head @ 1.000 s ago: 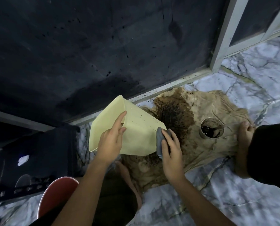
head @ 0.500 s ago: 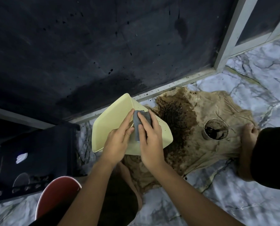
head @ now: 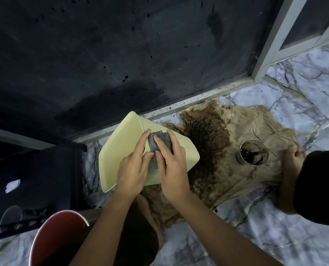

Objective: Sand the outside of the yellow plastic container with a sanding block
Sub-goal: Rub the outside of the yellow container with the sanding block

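The pale yellow plastic container (head: 121, 150) lies tilted on its side above a stained cloth, its open mouth facing left. My left hand (head: 134, 167) grips its upper edge, thumb and fingers wrapped over the wall. A grey sanding block (head: 156, 144) rests flat on the container's outer side. My right hand (head: 171, 160) presses on that block, fingers spread over it, right beside my left hand. Much of the block is hidden under my fingers.
A brown-stained beige cloth (head: 246, 169) covers the marble floor (head: 274, 237). A round tin of dark liquid (head: 254, 152) with a stick in it stands on the cloth. Another person's hand (head: 292, 152) holds the cloth at right. A red bucket (head: 52, 239) sits lower left, a black crate (head: 35, 185) at left.
My right hand carried the sanding block from the container's lower right corner up and left along its outer side, ending next to my left hand. The container tilted slightly.
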